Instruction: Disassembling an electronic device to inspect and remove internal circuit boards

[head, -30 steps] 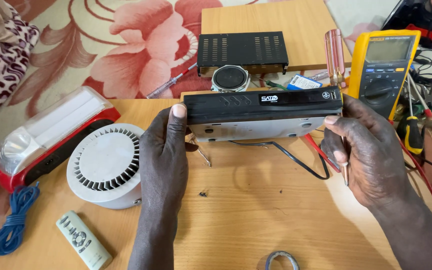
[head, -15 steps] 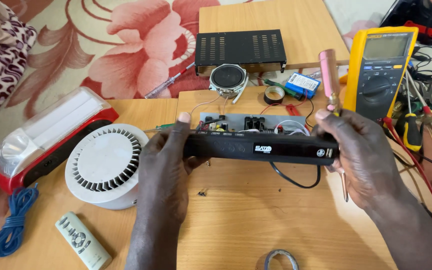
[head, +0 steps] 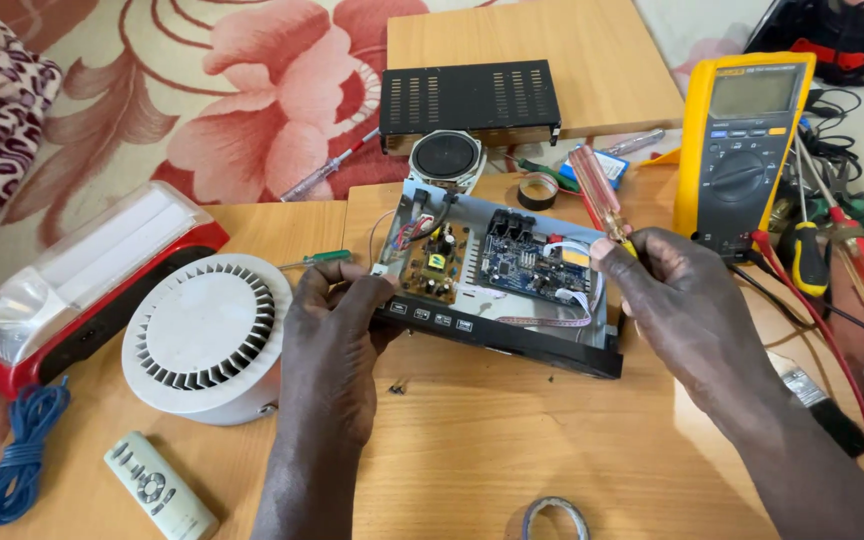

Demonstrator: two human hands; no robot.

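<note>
Left hand: fingers clamped on the open receiver box's near-left corner.
Right hand: closed around a screwdriver, touching the box's right end.
Box: flat on the wooden table, between both hands.

Bright, even daylight, soft faint shadows under the hands, sharp focus, slight wide-angle stretch at edges

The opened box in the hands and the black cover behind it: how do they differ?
The opened box lies bare, circuit boards showing; the black cover is a closed slotted shell. The left hand grips the box and the right hand touches it; the cover lies untouched. Both are rectangular and black.
</note>
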